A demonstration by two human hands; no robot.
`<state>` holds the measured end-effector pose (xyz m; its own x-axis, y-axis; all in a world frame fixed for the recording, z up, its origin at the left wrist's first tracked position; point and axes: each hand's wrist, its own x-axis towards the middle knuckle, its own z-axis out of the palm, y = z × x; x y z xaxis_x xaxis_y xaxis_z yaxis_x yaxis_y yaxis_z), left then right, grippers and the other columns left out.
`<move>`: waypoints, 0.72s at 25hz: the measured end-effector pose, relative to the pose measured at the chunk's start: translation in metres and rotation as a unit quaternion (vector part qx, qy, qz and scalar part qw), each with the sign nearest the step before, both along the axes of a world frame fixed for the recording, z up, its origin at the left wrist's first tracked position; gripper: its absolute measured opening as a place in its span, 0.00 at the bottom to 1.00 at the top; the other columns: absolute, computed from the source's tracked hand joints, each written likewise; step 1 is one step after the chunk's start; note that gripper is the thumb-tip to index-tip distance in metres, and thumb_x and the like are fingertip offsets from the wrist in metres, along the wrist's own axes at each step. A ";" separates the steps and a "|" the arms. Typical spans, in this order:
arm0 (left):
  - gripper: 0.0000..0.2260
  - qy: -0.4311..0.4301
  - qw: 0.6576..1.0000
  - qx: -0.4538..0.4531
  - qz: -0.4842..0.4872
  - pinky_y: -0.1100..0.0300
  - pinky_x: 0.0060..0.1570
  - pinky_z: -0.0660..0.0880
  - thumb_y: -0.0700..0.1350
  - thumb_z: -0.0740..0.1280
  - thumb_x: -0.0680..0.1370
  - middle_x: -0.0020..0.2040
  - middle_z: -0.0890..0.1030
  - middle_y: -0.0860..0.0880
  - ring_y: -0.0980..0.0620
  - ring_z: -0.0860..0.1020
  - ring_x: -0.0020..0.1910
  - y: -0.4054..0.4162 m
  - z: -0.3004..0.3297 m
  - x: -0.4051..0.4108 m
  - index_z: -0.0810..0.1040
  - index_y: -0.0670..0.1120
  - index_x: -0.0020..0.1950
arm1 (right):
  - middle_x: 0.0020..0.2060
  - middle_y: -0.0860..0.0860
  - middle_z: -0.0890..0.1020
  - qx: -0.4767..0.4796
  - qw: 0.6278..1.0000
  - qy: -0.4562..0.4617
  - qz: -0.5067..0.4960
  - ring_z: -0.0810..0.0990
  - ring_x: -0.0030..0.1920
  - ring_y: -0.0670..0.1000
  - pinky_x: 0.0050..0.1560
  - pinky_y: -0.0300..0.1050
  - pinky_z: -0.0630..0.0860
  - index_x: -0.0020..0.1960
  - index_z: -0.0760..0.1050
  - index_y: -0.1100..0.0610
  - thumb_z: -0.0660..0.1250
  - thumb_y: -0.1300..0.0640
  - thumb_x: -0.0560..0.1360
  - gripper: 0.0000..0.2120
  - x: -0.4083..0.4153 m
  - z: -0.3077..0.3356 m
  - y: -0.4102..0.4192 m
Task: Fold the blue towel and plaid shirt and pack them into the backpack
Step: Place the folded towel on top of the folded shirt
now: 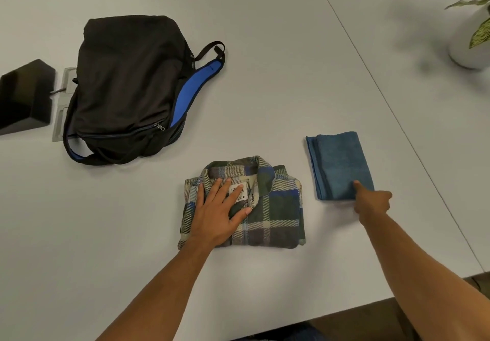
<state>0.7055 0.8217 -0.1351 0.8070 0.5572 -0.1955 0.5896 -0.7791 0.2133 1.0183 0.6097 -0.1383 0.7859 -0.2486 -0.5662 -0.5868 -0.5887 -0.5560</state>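
Two folded items, backpack zipped

Both hands are on cloth: the left hand (221, 212) lies flat, fingers spread, on the folded plaid shirt (275, 208); the right hand (372, 203) touches the folded blue towel (340, 164) at its near corner, its other fingers curled and partly hidden. The black backpack (127, 89) lies on the counter (278, 62), far left.

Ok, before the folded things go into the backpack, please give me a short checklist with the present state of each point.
1. Plaid shirt folded: ok, a compact rectangle, collar up.
2. Blue towel folded: ok, lying apart from the shirt.
3. Backpack open: not ok, the visible zipper looks closed.
4. Left hand on shirt: ok, flat on it, not gripping.
5. Right hand on towel: ok, a fingertip touches its near corner, no grip.
6. Room inside backpack: cannot tell.
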 end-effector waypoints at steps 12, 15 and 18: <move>0.29 -0.042 0.998 -0.046 0.009 0.43 0.75 0.37 0.67 0.39 0.79 0.79 0.58 0.52 0.52 0.49 0.79 0.003 -0.005 0.000 0.57 0.60 0.78 | 0.63 0.57 0.77 0.293 0.950 0.010 -0.111 0.78 0.58 0.57 0.53 0.53 0.80 0.60 0.71 0.59 0.72 0.68 0.72 0.19 -0.005 0.029 0.014; 0.27 -0.053 0.997 -0.053 0.014 0.46 0.75 0.35 0.63 0.39 0.80 0.79 0.59 0.53 0.53 0.50 0.79 0.004 -0.005 -0.001 0.58 0.60 0.77 | 0.61 0.53 0.78 0.360 0.931 -0.037 -0.051 0.78 0.61 0.58 0.50 0.53 0.81 0.63 0.71 0.55 0.69 0.67 0.73 0.21 -0.014 0.056 0.018; 0.30 -0.038 0.997 -0.064 0.015 0.46 0.74 0.33 0.66 0.37 0.78 0.80 0.56 0.53 0.53 0.46 0.79 0.005 -0.002 0.001 0.55 0.60 0.78 | 0.60 0.52 0.80 0.411 0.910 -0.052 0.024 0.80 0.58 0.55 0.49 0.51 0.82 0.66 0.72 0.55 0.65 0.66 0.75 0.21 -0.023 0.085 0.028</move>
